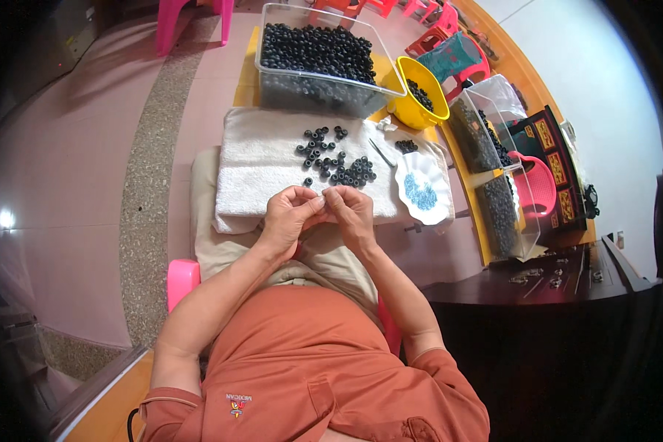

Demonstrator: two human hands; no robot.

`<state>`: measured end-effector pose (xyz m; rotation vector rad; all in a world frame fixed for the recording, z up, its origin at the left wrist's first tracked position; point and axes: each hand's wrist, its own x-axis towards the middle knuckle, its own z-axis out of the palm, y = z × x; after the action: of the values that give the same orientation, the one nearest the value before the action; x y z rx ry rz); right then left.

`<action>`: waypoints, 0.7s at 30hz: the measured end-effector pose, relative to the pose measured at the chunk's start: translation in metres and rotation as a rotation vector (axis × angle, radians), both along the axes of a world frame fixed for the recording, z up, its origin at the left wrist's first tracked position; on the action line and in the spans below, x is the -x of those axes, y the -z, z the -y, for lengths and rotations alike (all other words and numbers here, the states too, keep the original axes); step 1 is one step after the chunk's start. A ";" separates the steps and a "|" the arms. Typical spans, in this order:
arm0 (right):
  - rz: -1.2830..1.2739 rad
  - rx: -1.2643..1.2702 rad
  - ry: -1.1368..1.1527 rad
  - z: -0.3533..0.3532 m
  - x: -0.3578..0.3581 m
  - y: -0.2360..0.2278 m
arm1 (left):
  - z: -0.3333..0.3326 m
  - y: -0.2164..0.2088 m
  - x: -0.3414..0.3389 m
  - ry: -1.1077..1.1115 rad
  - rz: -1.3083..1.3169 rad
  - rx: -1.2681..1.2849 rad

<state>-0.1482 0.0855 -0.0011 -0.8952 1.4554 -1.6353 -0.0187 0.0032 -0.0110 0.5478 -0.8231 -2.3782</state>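
My left hand [291, 215] and my right hand [352, 214] meet at the near edge of a folded white towel [254, 158]. Thumbs and fingertips are pinched together; whatever lies between them is too small or hidden to make out. Just beyond my fingers, small black round parts with holes [353, 173] lie in a loose cluster on the towel. To the right, a white scalloped dish [440, 173] holds tiny blue pieces [420, 193]. A pair of tweezers [381, 153] rests beside the dish, near a smaller group of black pieces [406, 146].
Beyond the towel stands a clear plastic bin [324, 92] full of black parts. A yellow basket [412, 70] with more of them is right of it. Further clear bins [504, 214] line the right side, near a dark wooden cabinet [545, 169]. Pink stools [173, 22] stand far off.
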 end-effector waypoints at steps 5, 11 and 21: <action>-0.185 0.068 0.043 -0.002 -0.004 0.001 | -0.001 0.003 0.001 -0.009 -0.012 -0.033; -0.618 0.224 0.021 -0.001 0.001 0.003 | 0.001 0.004 0.001 -0.028 -0.047 -0.088; -0.944 0.287 0.118 0.004 -0.008 -0.002 | -0.002 -0.001 -0.001 -0.056 -0.015 -0.153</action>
<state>-0.1404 0.0817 0.0006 -1.9521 1.9082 -1.5929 -0.0179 0.0052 -0.0101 0.6050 -0.6141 -2.4040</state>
